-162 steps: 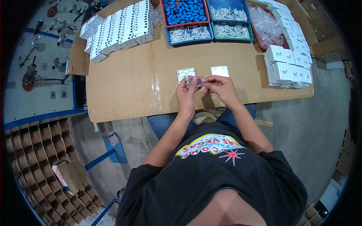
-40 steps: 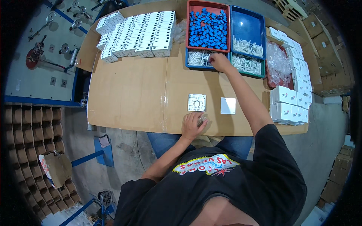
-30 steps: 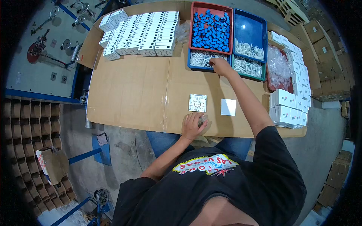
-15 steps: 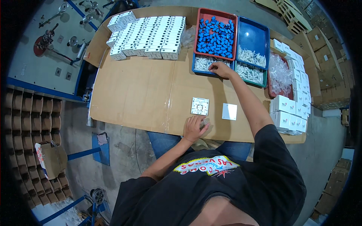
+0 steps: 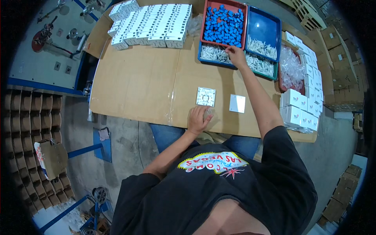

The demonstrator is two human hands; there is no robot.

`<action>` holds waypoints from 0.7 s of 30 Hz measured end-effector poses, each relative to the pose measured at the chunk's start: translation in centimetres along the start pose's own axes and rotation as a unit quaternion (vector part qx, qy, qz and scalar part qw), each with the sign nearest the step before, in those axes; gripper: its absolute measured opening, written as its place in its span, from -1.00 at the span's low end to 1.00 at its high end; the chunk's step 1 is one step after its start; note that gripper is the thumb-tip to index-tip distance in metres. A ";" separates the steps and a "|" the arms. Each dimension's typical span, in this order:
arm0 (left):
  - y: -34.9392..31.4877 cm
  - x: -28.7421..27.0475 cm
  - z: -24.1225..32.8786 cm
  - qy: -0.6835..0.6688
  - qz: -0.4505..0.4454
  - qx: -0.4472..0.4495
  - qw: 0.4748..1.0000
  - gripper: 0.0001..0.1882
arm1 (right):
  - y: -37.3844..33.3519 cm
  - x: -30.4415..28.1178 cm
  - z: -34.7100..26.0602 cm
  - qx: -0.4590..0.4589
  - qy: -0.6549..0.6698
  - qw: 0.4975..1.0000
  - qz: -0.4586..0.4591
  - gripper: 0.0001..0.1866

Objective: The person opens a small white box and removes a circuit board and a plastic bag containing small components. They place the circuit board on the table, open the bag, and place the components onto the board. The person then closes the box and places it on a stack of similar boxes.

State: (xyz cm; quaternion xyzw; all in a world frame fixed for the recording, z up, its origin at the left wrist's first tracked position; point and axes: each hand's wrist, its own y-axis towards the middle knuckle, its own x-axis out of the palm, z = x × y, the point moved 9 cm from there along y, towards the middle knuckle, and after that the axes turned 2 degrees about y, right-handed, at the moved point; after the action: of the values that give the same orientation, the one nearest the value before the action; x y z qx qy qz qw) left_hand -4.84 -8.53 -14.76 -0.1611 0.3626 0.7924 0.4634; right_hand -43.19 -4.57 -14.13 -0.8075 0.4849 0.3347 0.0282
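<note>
The right hand [image 5: 236, 56] reaches far across the cardboard-covered table [image 5: 141, 86] into the blue tray [image 5: 213, 55] of small white parts [image 5: 211, 52] — fingers curled down among them, though whether they grip a piece cannot be told. The left hand [image 5: 199, 119] rests near the table's front edge, fingers loosely bent over a small clear bag [image 5: 208, 112]. Just beyond it lies a square white plate [image 5: 206, 96] with a patterned face, and to its right a plain white square [image 5: 237, 103]. Behind the tray sits a red bin [image 5: 223, 23] of blue pieces, with rows of white boxes [image 5: 152, 25] to the left.
</note>
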 end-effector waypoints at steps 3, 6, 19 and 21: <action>0.3 0.1 -0.8 -0.009 0.025 -0.017 0.999 -0.54 | -1.5 -1.1 0.0 0.047 -0.014 0.999 0.016 -0.79; -0.6 -0.2 -1.4 -0.011 0.022 -0.046 0.999 -0.50 | -6.8 -0.8 -3.6 0.062 0.043 0.997 -0.013 -0.78; 0.0 -0.4 -1.4 -0.045 0.044 -0.033 0.997 -0.45 | -25.1 1.7 -13.9 0.132 0.090 0.978 -0.136 -0.86; -0.1 -0.4 -1.2 -0.054 0.035 -0.044 0.997 -0.46 | -25.0 1.9 -15.5 0.083 0.075 0.985 -0.134 -0.87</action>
State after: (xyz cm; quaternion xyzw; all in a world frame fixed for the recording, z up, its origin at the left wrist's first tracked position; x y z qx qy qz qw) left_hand -4.65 -9.61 -15.45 -0.1257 0.3074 0.8306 0.4471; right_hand -14.61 1.42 -10.22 -0.8830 0.3990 0.2247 0.1032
